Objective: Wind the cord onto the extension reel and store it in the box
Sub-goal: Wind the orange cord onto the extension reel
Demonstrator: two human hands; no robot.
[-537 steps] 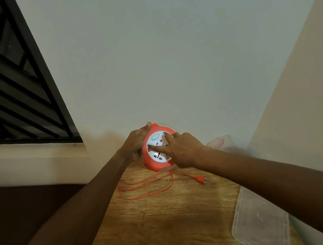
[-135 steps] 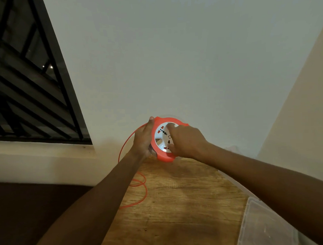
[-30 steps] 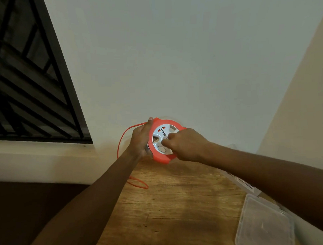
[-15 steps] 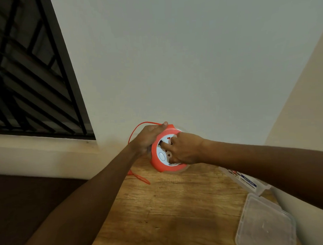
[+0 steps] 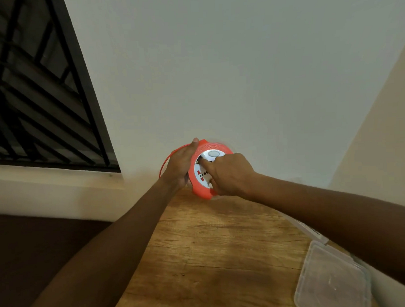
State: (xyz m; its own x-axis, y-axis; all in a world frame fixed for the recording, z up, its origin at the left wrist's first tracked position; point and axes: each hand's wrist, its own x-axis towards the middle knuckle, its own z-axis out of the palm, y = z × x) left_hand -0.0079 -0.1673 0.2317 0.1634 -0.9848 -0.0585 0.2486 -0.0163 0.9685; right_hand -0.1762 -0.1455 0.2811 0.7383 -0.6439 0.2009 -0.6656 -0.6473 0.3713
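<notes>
- The orange extension reel [image 5: 204, 192] is held upright above the far edge of the wooden table [image 5: 212, 256]; only a short loop of cord [image 5: 166, 160] shows, arching behind the left hand.
- Left hand [image 5: 180, 165] wraps its fingers round the rim; right hand [image 5: 230, 175] seems to hook a curled forefinger into the white face.
- Turn evenly, keeping the reel steady and the cord taut; the clear box [image 5: 332, 279] waits near right.

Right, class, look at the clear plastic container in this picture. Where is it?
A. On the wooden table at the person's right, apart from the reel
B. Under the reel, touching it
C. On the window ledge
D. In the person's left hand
A: the clear plastic container lies at the right edge of the wooden table, while the reel is held up by both hands farther back, near the wall.
</notes>
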